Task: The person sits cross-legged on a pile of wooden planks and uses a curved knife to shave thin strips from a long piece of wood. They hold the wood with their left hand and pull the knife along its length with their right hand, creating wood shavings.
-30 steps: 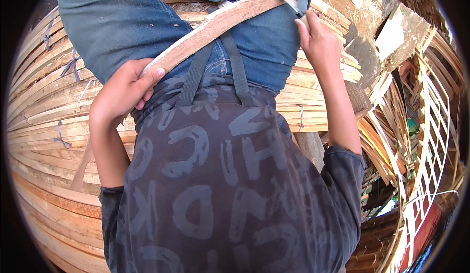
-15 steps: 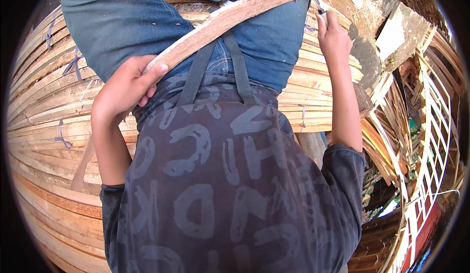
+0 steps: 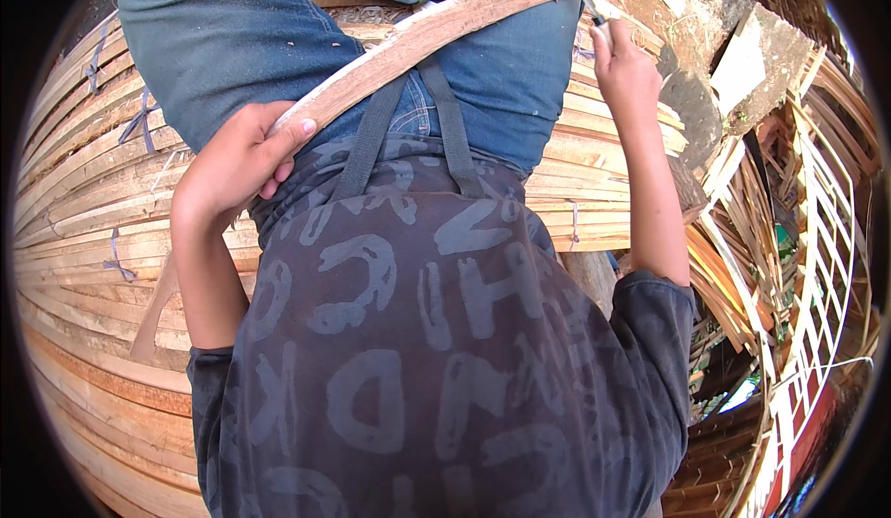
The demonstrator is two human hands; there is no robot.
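Curved wooden slat (image 3: pixel 436 36), one: ten to one o'clock. Left hand (image 3: pixel 237 158), ten o'clock: grips near end. Right hand (image 3: pixel 630 74), one o'clock: clasps knife (image 3: pixel 587 0), blade across slat's far end.

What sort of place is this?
Probably a small woodworking spot, perhaps outdoors: tied bundles of wooden strips at the left, more loose strips at the right, and a bladed tool in the right hand.

Bundled wooden strips (image 3: pixel 79 263) lie in bright light
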